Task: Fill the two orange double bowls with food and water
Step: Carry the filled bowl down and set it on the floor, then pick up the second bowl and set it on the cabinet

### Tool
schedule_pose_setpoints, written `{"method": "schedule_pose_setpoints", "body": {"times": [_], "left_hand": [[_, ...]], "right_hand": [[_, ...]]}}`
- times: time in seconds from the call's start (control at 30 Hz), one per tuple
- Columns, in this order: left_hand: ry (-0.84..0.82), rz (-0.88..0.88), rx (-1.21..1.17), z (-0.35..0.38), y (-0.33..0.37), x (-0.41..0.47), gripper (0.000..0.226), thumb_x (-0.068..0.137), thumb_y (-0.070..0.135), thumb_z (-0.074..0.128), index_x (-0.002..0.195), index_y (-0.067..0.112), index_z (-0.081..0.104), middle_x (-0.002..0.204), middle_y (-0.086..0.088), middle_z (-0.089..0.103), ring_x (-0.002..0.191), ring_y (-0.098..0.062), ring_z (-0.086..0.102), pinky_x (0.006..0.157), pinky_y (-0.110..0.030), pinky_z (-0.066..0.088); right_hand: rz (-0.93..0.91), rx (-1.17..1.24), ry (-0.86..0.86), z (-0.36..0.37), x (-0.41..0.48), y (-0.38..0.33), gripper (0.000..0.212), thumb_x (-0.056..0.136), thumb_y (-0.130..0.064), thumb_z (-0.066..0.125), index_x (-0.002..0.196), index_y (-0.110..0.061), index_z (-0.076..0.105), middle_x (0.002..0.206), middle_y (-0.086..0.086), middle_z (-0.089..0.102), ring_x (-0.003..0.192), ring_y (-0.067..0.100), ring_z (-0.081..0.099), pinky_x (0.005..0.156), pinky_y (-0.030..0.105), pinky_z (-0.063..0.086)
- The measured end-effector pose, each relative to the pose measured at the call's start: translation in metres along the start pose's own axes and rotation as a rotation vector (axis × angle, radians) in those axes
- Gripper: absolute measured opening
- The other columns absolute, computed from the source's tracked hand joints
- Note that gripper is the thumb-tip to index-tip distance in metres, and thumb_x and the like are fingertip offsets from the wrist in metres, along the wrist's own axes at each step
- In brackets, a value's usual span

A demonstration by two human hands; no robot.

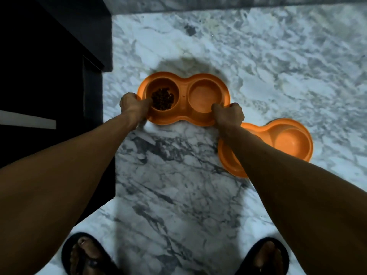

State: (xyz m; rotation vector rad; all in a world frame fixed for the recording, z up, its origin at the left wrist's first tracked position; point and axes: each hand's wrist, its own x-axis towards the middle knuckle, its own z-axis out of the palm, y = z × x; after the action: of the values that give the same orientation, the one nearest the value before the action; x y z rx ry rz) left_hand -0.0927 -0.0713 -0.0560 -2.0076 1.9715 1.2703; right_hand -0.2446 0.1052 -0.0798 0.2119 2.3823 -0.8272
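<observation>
An orange double bowl is at the middle of the marble floor. Its left cup holds a small heap of dark brown kibble; whether its right cup holds anything I cannot tell. My left hand grips the bowl's left rim, and my right hand grips its right rim. A second orange double bowl lies on the floor to the right and nearer me. My right forearm hides part of it, and the cup that shows has no kibble in it.
A dark cabinet with a pale strip stands along the left side. A grey skirting edge runs across the far side of the white-and-grey marble floor. My two feet in black sandals are at the bottom.
</observation>
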Motion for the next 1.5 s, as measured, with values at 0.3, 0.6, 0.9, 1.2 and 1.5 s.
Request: {"method": "schedule_pose_setpoints", "body": {"times": [0.3, 0.6, 0.9, 1.2, 1.5], "left_hand": [[0.114, -0.09, -0.138, 0.013, -0.002, -0.014, 0.06, 0.077, 0.052, 0.069, 0.111, 0.003, 0.058, 0.113, -0.012, 0.061, 0.104, -0.026, 0.06, 0.08, -0.037, 0.051], [0.132, -0.056, -0.172, 0.084, 0.032, -0.116, 0.067, 0.071, 0.055, 0.064, 0.113, 0.003, 0.063, 0.117, -0.02, 0.064, 0.113, -0.038, 0.059, 0.092, -0.042, 0.049], [-0.262, -0.051, 0.057, 0.187, 0.016, -0.186, 0.079, 0.075, 0.039, 0.073, 0.137, 0.002, 0.04, 0.141, -0.021, 0.038, 0.128, -0.039, 0.043, 0.102, -0.05, 0.043], [-0.163, 0.033, -0.044, 0.128, 0.057, -0.211, 0.045, 0.067, 0.032, 0.07, 0.105, 0.01, 0.06, 0.109, -0.015, 0.06, 0.097, -0.031, 0.061, 0.084, -0.043, 0.053], [-0.079, 0.043, -0.238, -0.082, 0.207, -0.326, 0.065, 0.08, 0.028, 0.074, 0.139, 0.01, 0.051, 0.115, -0.012, 0.066, 0.102, -0.027, 0.063, 0.067, -0.014, 0.048]], "right_hand": [[-0.007, 0.032, -0.03, -0.019, 0.001, 0.003, 0.048, 0.087, -0.038, 0.063, 0.123, -0.008, 0.056, 0.133, 0.013, 0.054, 0.121, 0.031, 0.052, 0.072, 0.023, 0.036], [0.018, 0.01, 0.245, -0.142, 0.019, 0.052, 0.039, 0.091, -0.03, 0.058, 0.124, -0.01, 0.058, 0.137, 0.017, 0.044, 0.125, 0.034, 0.047, 0.097, 0.037, 0.043], [0.227, -0.082, 0.111, -0.183, 0.042, 0.138, 0.057, 0.082, -0.019, 0.059, 0.136, -0.017, 0.045, 0.139, 0.016, 0.037, 0.124, 0.041, 0.045, 0.1, 0.05, 0.046], [0.167, 0.094, 0.132, -0.225, 0.0, 0.104, 0.052, 0.076, -0.015, 0.064, 0.127, -0.016, 0.053, 0.124, 0.015, 0.057, 0.105, 0.035, 0.06, 0.08, 0.038, 0.051], [0.094, 0.243, 0.092, -0.368, -0.15, -0.08, 0.069, 0.073, -0.025, 0.061, 0.14, -0.016, 0.045, 0.131, 0.017, 0.055, 0.112, 0.036, 0.058, 0.094, 0.051, 0.052]]}}
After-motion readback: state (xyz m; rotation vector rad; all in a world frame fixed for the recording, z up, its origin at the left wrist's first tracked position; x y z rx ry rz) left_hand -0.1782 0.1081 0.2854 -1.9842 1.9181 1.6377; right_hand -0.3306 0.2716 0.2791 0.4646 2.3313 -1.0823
